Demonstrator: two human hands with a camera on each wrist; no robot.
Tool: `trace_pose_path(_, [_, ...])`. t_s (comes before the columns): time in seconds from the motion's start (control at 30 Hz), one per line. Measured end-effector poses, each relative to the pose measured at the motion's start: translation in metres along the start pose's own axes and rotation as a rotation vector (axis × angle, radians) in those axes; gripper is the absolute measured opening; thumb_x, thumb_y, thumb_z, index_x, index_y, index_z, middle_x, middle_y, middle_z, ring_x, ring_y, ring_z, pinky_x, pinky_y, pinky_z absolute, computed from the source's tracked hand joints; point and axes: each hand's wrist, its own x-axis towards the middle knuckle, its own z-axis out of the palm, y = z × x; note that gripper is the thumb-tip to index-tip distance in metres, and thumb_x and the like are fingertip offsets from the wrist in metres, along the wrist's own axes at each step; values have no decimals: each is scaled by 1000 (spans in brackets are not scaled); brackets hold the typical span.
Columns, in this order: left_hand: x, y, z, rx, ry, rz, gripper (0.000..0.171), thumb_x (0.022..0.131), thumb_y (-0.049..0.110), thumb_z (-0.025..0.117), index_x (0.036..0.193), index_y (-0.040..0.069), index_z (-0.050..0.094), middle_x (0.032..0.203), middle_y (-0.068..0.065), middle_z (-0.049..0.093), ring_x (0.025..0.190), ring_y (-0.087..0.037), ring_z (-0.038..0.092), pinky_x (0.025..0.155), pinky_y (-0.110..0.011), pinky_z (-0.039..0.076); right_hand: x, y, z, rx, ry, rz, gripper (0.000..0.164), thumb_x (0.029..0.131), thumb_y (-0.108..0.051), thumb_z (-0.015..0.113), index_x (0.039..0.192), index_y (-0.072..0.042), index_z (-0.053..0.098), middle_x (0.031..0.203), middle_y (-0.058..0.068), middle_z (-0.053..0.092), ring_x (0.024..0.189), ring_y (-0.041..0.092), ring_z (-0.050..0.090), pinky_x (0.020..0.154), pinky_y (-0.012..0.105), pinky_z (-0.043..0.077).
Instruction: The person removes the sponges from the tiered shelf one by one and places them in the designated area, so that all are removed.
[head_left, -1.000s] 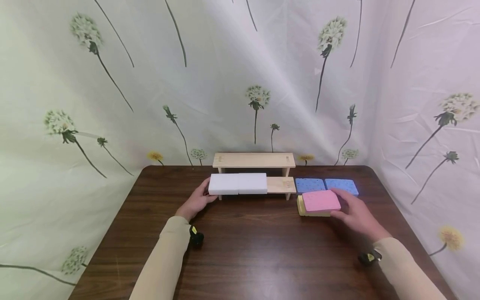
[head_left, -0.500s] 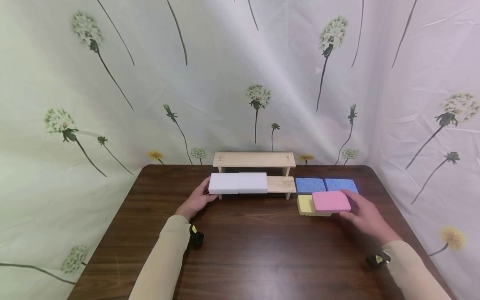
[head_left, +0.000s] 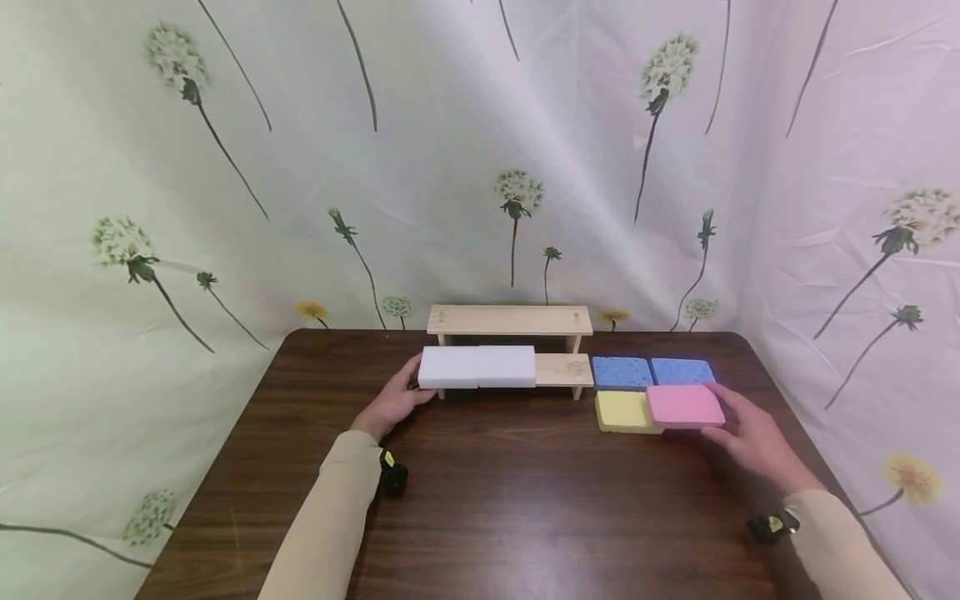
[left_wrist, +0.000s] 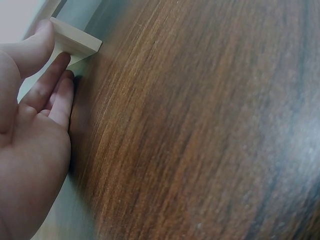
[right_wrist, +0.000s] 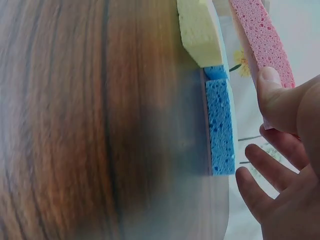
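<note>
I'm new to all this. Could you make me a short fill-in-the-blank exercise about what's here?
1. The person's right grip holds a sponge whose colour is ____.
2. The front wooden stand bears ____ white blocks.
3. The two sponges lying behind the yellow sponge are coloured ____.

Missing words: pink; two; blue.

Cream sleeves (head_left: 333,508), black wrist cameras (head_left: 394,478), yellow patches (head_left: 388,458)

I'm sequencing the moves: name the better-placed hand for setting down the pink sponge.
Right, most likely: the right hand holds the pink sponge near the yellow sponge, while the left hand is by the white blocks.
</note>
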Motion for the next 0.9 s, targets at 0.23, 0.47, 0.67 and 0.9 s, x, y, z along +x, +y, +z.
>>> trace_pose_path(0.23, [4, -5, -1, -3, -3, -11, 83, 101, 1, 63, 169, 20, 19, 170, -16, 32, 156, -35, 30, 127, -55, 23, -2, 10, -2, -10, 8, 6, 84, 93, -14, 81, 161, 0, 34, 157, 36, 40, 141, 59, 40, 107, 75, 39])
trace_pose_path(0.47, [4, -6, -1, 6, 0, -9, 83, 101, 1, 63, 169, 20, 20, 169, -15, 33, 155, -34, 32, 126, -55, 25, -2, 19, -4, 0, 7, 29, 84, 94, -17, 80, 162, -2, 33, 157, 35, 41, 140, 60, 40, 106, 76, 39])
trace_pose_path(0.67, [3, -4, 0, 8, 5, 0, 83, 101, 1, 63, 169, 20, 19, 168, -17, 35, 153, -36, 35, 125, -55, 28, -3, 25, -4, 10, -10, 67, 87, 95, -22, 79, 164, -4, 29, 159, 35, 38, 142, 60, 37, 107, 76, 37])
trace_pose_path(0.9, [2, -4, 1, 4, 3, 0, 82, 101, 0, 62, 169, 18, 19, 169, -17, 33, 155, -35, 32, 126, -54, 25, -4, 30, -3, 13, -13, 85, 86, 96, -19, 78, 164, -3, 28, 159, 36, 37, 142, 60, 37, 106, 77, 37])
